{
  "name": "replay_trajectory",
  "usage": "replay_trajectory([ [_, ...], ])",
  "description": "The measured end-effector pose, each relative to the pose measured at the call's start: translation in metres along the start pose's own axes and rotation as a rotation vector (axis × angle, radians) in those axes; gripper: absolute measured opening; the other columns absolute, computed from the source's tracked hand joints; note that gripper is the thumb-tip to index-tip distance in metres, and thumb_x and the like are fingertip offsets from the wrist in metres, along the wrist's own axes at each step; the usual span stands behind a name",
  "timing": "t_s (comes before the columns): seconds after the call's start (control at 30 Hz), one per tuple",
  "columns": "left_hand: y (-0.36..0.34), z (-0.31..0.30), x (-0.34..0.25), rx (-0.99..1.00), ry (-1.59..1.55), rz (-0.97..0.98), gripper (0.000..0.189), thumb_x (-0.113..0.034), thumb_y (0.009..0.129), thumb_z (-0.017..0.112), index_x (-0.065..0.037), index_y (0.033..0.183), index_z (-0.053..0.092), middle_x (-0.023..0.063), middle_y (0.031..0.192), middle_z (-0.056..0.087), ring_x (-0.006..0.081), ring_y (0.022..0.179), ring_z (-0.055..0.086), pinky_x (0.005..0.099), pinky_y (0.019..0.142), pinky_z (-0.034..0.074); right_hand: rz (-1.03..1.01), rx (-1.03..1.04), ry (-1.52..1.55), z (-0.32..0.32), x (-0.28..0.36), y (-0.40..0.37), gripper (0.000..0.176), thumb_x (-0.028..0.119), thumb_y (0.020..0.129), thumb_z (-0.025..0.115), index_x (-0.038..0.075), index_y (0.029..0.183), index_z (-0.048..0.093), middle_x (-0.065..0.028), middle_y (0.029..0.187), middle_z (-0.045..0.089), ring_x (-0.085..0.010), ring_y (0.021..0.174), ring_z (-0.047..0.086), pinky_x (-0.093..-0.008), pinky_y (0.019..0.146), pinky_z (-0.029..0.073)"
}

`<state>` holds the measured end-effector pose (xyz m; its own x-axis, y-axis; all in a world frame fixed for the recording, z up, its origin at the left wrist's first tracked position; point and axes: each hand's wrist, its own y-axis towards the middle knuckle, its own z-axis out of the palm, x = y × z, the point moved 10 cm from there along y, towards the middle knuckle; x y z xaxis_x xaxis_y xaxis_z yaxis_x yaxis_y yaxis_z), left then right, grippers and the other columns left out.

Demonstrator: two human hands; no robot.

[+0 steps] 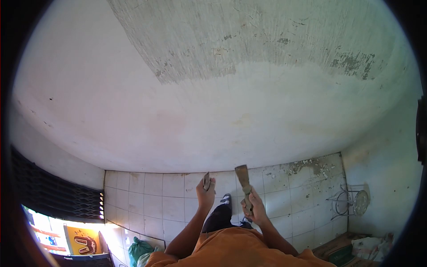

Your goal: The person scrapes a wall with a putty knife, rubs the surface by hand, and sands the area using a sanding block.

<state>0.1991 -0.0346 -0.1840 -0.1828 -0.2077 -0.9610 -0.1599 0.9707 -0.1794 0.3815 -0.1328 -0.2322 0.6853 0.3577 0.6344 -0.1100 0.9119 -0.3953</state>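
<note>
- Scraper (243, 175) held upright in the right hand (255, 210), fingers closed around its handle, blade pointing up, above the tiled floor (147, 200) near the foot of the wall (178, 102).
- Left hand (206, 194) just beside it, fingers closed on a small flat tool (206, 180), too small to identify.
- Grey scraped patch (249, 40) high on the wall.
- Debris (311, 167) lies in the floor's far right corner, with a wire stand (349, 202) near it.
</note>
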Motion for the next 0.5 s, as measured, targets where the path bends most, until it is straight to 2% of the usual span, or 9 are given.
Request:
replay_trajectory([
  [0.07,0.004,0.009,-0.007,0.117,-0.201,-0.087,0.027,-0.026,0.094,0.055,-0.001,0.083,0.059,-0.0024,0.053,0.044,0.0074,0.046,0.042,0.0272,0.045,0.042,-0.079,0.057,0.014,0.02,0.025,-0.002,0.053,0.039,0.097,0.044,0.018,0.142,0.025,-0.0064,0.069,0.05,-0.0101,0.039,0.041,-0.0216,0.035,0.033],
  [0.17,0.01,0.039,0.004,0.478,-0.486,-0.314,0.031,-0.032,0.096,0.051,-0.002,0.094,0.057,-0.0013,0.053,0.042,0.0095,0.044,0.042,0.0306,0.045,0.046,-0.24,0.007,0.017,0.041,0.069,-0.004,0.057,0.041,0.096,0.045,0.013,0.142,0.024,-0.0063,0.068,0.05,-0.01,0.039,0.041,-0.0216,0.034,0.032],
  [0.2,0.015,0.043,0.004,0.524,-0.293,-0.303,0.033,-0.031,0.097,0.048,0.001,0.101,0.057,0.0027,0.06,0.049,0.0113,0.05,0.05,0.0305,0.05,0.05,-0.289,-0.003,0.0,0.05,0.085,-0.004,0.058,0.04,0.097,0.044,0.009,0.142,0.023,-0.0062,0.066,0.048,-0.0097,0.038,0.04,-0.0212,0.034,0.031],
  [0.3,0.038,0.05,-0.023,0.548,-0.202,-0.097,0.031,-0.025,0.098,0.045,0.001,0.113,0.054,0.0062,0.073,0.056,0.0122,0.059,0.057,0.0294,0.056,0.053,-0.439,0.028,0.014,0.076,0.118,-0.001,0.058,0.039,0.097,0.044,0.009,0.142,0.022,-0.0063,0.064,0.047,-0.0091,0.037,0.039,-0.0207,0.034,0.031],
  [0.33,0.042,0.053,-0.042,0.604,-0.251,-0.071,0.033,-0.019,0.099,0.043,0.0,0.126,0.047,0.0106,0.088,0.059,0.0146,0.07,0.062,0.0293,0.059,0.054,-0.473,0.054,0.04,0.085,0.125,0.0,0.059,0.037,0.097,0.045,0.008,0.142,0.022,-0.007,0.065,0.047,-0.0086,0.038,0.038,-0.0205,0.034,0.03],
  [0.43,0.047,0.064,-0.112,0.713,-0.261,0.016,0.04,-0.023,0.099,0.04,-0.001,0.132,0.039,0.0104,0.093,0.056,0.015,0.065,0.059,0.0259,0.052,0.048,-0.554,0.095,-0.015,0.106,0.14,0.004,0.061,0.035,0.096,0.046,0.007,0.144,0.019,-0.0085,0.066,0.049,-0.0083,0.037,0.037,-0.0204,0.033,0.03],
  [0.5,0.052,0.081,-0.141,0.865,-0.303,0.048,0.048,-0.033,0.098,0.043,-0.002,0.134,0.037,0.0094,0.095,0.055,0.0106,0.06,0.052,0.0222,0.047,0.042,-0.609,0.086,-0.073,0.118,0.151,0.007,0.064,0.034,0.096,0.046,0.005,0.145,0.016,-0.01,0.066,0.05,-0.0083,0.036,0.037,-0.0203,0.032,0.03],
])
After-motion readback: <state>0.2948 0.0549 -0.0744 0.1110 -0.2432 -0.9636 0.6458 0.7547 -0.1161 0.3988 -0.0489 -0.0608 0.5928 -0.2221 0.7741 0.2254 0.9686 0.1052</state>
